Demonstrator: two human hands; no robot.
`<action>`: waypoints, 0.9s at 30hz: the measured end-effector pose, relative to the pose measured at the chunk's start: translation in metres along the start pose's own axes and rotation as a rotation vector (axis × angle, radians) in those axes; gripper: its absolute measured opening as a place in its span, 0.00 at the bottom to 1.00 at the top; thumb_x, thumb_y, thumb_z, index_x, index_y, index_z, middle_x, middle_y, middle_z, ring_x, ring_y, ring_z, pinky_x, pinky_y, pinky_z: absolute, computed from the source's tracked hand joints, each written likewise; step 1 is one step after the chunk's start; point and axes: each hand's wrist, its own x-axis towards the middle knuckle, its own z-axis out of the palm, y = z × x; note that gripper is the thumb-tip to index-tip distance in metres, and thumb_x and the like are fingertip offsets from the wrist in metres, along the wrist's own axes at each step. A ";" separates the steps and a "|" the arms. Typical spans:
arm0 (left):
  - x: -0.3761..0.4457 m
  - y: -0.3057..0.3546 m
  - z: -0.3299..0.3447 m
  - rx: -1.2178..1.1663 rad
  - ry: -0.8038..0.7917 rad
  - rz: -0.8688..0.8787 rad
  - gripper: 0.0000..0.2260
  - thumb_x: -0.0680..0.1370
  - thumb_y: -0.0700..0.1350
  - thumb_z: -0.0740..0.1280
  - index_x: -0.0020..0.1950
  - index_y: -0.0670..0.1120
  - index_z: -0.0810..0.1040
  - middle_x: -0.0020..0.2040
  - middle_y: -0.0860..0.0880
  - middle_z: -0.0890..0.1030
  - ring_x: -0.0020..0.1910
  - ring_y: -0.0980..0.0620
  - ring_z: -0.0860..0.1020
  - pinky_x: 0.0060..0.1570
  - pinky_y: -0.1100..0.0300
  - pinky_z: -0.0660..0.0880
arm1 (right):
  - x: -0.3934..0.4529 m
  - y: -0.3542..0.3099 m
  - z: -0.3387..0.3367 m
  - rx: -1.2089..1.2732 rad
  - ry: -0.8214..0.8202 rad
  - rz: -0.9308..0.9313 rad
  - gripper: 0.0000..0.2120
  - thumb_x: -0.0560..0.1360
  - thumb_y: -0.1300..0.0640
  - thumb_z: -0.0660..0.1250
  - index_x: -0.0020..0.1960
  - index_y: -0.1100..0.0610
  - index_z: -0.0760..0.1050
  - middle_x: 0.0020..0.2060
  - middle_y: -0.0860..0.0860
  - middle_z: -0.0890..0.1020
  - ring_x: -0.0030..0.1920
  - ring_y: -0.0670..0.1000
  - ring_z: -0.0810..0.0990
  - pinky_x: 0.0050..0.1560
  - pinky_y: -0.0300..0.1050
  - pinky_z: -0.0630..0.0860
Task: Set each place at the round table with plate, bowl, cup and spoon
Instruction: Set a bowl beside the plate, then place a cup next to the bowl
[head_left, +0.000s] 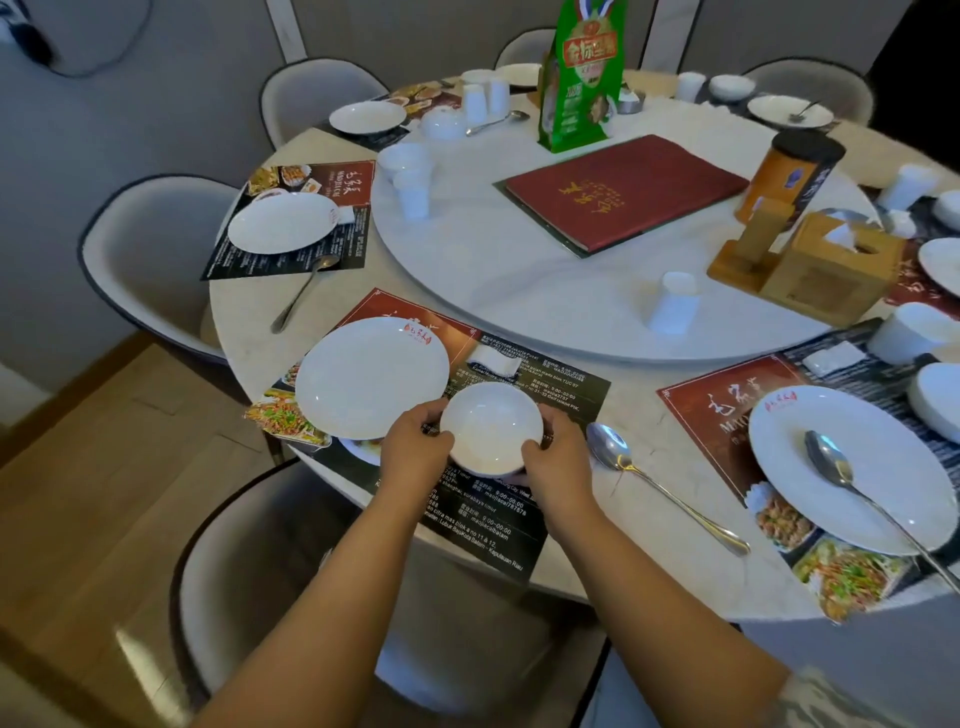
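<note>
A small white bowl (491, 426) sits over the dark placemat (561, 384) of the nearest place. My left hand (413, 441) grips its left rim and my right hand (558, 460) grips its right rim. A white plate (371, 376) lies just left of the bowl on the same mat. To the right of the mat a metal spoon (660, 480) rests on the bare table. A white cup (672, 302) stands on the turntable beyond this place. The place to the right has a plate (852, 467) with a spoon (857, 493) lying on it.
The white turntable (519, 270) carries a red menu (628, 189), a green bag (582, 78), more cups (410, 179), a dark-lidded canister (789, 174) and a wooden tissue holder (826, 265). Another plate (283, 221) with a spoon (304, 291) lies at the left place. Grey chairs (150, 260) ring the table.
</note>
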 end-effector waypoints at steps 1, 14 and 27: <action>-0.001 0.000 0.000 0.008 0.001 0.003 0.19 0.76 0.37 0.65 0.67 0.47 0.75 0.65 0.47 0.77 0.64 0.46 0.74 0.64 0.44 0.72 | -0.001 0.000 0.001 -0.006 -0.002 0.003 0.23 0.73 0.64 0.64 0.66 0.50 0.69 0.62 0.50 0.70 0.62 0.54 0.71 0.55 0.59 0.79; 0.004 0.054 0.029 0.294 0.056 0.396 0.13 0.79 0.43 0.64 0.62 0.52 0.78 0.63 0.49 0.76 0.62 0.50 0.74 0.58 0.61 0.68 | 0.029 -0.040 -0.072 -0.056 0.041 -0.073 0.16 0.77 0.58 0.64 0.64 0.51 0.74 0.58 0.51 0.78 0.52 0.50 0.79 0.45 0.42 0.78; 0.094 0.110 0.192 0.464 -0.061 0.457 0.20 0.79 0.43 0.63 0.72 0.49 0.70 0.76 0.49 0.64 0.77 0.49 0.58 0.76 0.52 0.49 | 0.186 -0.066 -0.174 -0.736 0.161 -0.348 0.23 0.74 0.57 0.68 0.66 0.41 0.72 0.72 0.49 0.62 0.71 0.56 0.58 0.65 0.52 0.65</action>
